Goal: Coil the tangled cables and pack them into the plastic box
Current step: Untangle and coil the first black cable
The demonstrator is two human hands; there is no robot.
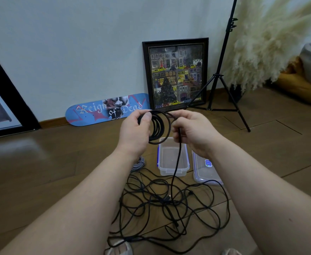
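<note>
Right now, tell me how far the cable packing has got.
Early. Done: the lid is off and lies beside the plastic box, which looks empty. In hand: the left hand grips a black coil of several loops while the right hand feeds the strand hanging to the floor. Left: most of the tangled black cables remain loose; a grey-white cable lies coiled beside the box, unpacked.

Your forearms (88, 190) are bare, no sleeves showing; light sandals (119, 248) are on your feet.
</note>
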